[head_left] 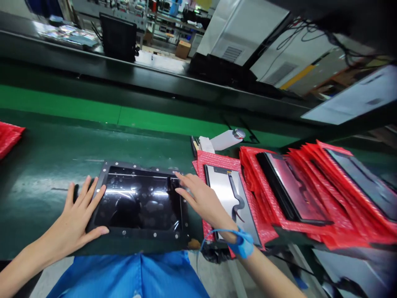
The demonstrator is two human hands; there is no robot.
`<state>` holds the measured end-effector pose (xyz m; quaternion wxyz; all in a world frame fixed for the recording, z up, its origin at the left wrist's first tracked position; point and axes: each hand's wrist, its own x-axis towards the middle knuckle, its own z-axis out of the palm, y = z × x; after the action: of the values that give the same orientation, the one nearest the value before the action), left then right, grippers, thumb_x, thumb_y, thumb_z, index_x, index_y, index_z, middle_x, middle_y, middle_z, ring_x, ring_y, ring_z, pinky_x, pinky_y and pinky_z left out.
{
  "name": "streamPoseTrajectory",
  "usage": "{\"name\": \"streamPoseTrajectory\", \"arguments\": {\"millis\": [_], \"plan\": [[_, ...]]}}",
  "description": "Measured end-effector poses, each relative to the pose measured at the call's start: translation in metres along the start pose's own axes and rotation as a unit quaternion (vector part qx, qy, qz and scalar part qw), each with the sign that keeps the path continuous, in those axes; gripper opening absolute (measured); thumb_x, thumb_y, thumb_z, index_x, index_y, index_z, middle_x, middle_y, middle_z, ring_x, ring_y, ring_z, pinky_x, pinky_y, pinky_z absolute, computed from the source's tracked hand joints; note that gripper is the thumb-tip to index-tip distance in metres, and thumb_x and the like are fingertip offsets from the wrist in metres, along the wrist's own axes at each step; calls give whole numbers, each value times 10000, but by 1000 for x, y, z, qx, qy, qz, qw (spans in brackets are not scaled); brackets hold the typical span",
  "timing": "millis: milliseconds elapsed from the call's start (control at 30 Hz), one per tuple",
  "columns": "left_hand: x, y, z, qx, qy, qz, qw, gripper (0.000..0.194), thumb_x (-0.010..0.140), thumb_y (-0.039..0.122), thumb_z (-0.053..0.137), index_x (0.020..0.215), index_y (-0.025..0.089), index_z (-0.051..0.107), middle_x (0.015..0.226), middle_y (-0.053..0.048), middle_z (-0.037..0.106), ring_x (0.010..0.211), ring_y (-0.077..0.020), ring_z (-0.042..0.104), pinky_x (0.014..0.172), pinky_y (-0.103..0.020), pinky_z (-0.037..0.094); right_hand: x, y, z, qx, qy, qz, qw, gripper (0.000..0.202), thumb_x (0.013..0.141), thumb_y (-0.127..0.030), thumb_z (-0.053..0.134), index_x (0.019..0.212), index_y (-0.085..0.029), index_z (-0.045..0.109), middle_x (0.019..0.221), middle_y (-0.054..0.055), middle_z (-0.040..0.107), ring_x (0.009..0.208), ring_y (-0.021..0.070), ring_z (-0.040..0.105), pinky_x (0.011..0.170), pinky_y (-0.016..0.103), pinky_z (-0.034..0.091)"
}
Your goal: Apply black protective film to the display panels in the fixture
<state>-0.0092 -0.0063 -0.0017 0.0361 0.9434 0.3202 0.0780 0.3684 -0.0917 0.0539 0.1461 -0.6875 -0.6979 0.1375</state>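
A dark rectangular display panel (139, 203) lies flat on the green work surface, with round pale dots around its black border and cloudy spots on its glossy face. My left hand (77, 215) rests on the panel's left edge, fingers spread and thumb on its lower left part. Over the panel's upper right corner is my right hand (201, 196), its index finger stretched out and thumb apart from it. Nothing shows between those fingers. A blue wrist strap (243, 243) with a cord is around my right wrist.
Right of the panel, a silver-backed screen (223, 194) with a ribbon cable lies on red bubble wrap (260, 231). Several more wrapped screens (297, 186) are stacked farther right. A white bottle (226, 139) lies tilted behind them. Red wrap (9, 138) sits at far left.
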Motion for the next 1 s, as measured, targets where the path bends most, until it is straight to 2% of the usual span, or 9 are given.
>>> {"name": "streamPoseTrajectory", "arguments": {"millis": [133,300,433,567,700,800,867,933,1000], "plan": [[-1,3,0,15,22,3,1000,1088,829,758,494,1591,125,43,1616,-233,188,1507,-445,96,1157,-713,54,45,-24,12,32,-26,-144,989,451,996,-183,425,1443,-224,456,1348,79,589,1259,220,507,1047,442,446],[-1,10,1,31,43,-14,998,1117,828,780,462,1583,85,21,1591,-253,247,1502,-432,148,1157,-714,-3,67,-38,29,-30,-33,-172,984,498,919,-32,383,1386,-154,508,1230,129,636,1158,250,552,949,459,467],[-3,14,0,35,46,-25,998,1101,837,773,456,1583,89,23,1594,-238,251,1508,-419,139,1159,-711,-31,80,-30,32,99,-30,-141,985,449,844,-49,500,1276,-156,560,1121,103,656,1094,243,554,969,456,456],[-4,13,-1,-13,28,-45,999,1059,856,722,500,1589,126,22,1615,-215,207,1518,-414,76,1166,-707,6,95,-23,22,267,-97,-87,955,429,806,-135,598,1226,-208,551,1022,38,639,950,186,592,917,395,475],[-5,19,0,-140,45,-77,986,737,971,487,492,1574,242,147,1654,-144,106,1530,-370,-39,1185,-671,91,99,-28,-1,347,-177,-58,919,345,796,-261,683,1121,-207,581,995,21,606,732,119,547,693,280,461],[-3,31,1,-293,97,-125,943,581,991,378,484,1517,298,251,1644,-102,205,1541,-328,43,1208,-599,165,95,-34,-23,388,-196,-34,900,312,787,-336,733,1016,-200,572,850,-16,594,619,94,490,583,241,382],[3,38,-3,-411,109,-174,888,496,990,371,485,1459,306,336,1572,-91,363,1485,-301,277,1166,-489,325,91,-38,-36,410,-178,-31,894,318,801,-370,739,1001,-206,553,716,-51,547,592,101,482,568,238,369],[18,40,-14,-517,123,-205,822,357,989,374,489,1336,299,458,1427,-67,519,1291,-243,509,1042,-363,449,88,-39,-48,410,-122,-44,903,312,831,-385,719,1027,-215,546,738,-40,566,638,120,532,615,258,424],[45,36,-29,-591,161,-198,765,239,967,369,541,1187,276,545,1237,-32,618,1092,-181,589,938,-277,475,83,-37,-57,373,-15,-70,925,301,869,-376,682,1093,-226,549,980,27,630,833,159,616,777,317,494]]}}
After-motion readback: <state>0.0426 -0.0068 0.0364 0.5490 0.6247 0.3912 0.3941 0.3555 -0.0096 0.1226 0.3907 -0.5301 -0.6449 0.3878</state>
